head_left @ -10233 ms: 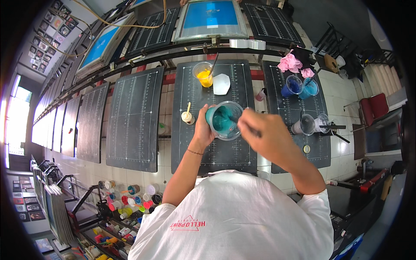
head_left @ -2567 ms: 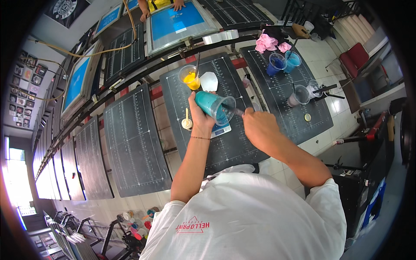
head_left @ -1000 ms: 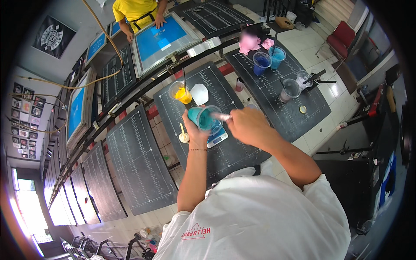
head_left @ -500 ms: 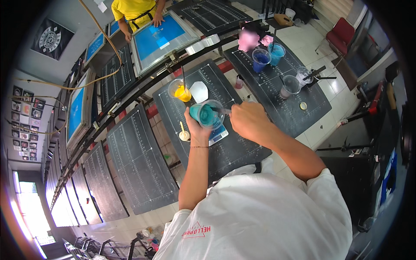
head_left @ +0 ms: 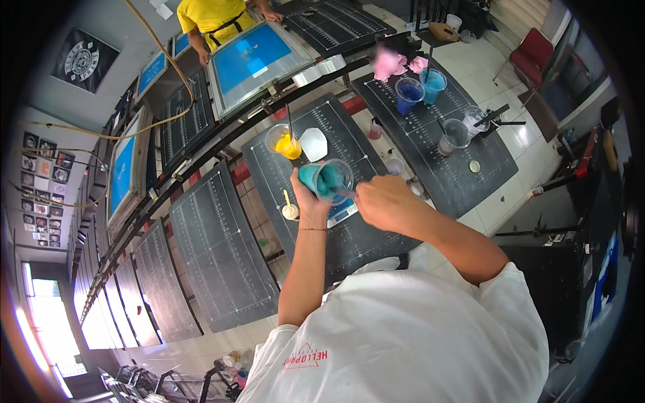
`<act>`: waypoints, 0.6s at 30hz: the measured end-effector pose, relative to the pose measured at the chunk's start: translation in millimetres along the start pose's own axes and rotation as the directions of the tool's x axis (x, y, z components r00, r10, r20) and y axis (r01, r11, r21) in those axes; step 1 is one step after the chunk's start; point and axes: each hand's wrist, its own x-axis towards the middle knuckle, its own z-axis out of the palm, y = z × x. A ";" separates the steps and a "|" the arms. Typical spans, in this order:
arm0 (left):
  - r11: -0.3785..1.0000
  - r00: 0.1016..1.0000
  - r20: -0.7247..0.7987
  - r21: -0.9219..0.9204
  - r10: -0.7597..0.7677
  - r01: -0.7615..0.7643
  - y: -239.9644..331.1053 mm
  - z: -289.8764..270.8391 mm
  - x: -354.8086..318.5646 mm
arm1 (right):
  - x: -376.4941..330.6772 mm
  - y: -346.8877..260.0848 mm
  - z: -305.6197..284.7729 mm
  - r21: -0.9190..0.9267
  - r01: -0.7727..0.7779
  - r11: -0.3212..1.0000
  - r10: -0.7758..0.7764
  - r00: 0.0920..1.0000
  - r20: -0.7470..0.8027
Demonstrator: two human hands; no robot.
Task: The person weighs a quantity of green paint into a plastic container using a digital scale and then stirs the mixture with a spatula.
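My left hand (head_left: 311, 200) is wrapped round a clear plastic cup (head_left: 342, 173) of teal ink, which tilts with its mouth toward my right hand. In my closed right hand (head_left: 388, 203) is a flat stirring stick (head_left: 345, 193), its far end inside the cup; the exact kind is blurred. Just below the cup, a small digital scale (head_left: 342, 213) shows in part on the black printing board (head_left: 363, 247). Beyond my left hand stand a cup of yellow ink (head_left: 287, 145) with a dark stick and a white piece (head_left: 313, 143). A small pot of cream paste (head_left: 290, 211) with a spoon sits beside my left wrist.
Another board (head_left: 463, 176) at the right bears a dark blue ink cup (head_left: 408, 97), a light blue one (head_left: 433, 84), clear cups (head_left: 453, 140) and pink cloth (head_left: 388, 66). A person in yellow (head_left: 208, 17) stands behind a blue printing screen (head_left: 252, 54). More boards (head_left: 222, 248) extend left.
The stirring stick and my right hand have shifted slightly lower against the cup, which is tipped more toward the right. The person in yellow has drawn one hand off the screen's middle.
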 end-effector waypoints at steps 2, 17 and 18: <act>1.000 0.999 0.053 -0.028 0.004 -0.002 1.2 -1.5 0.7 | 2.8 -1.0 -10.7 0.064 -0.031 0.997 0.035 0.997 -0.067; 0.999 0.994 0.105 -0.019 -0.028 0.030 4.8 0.2 -5.0 | 11.8 13.1 -1.0 -0.068 -0.065 0.996 0.066 0.998 0.013; 0.999 0.992 0.117 -0.029 -0.040 0.044 5.8 1.9 -3.9 | 3.1 10.0 2.7 -0.092 0.082 0.992 -0.086 0.996 -0.034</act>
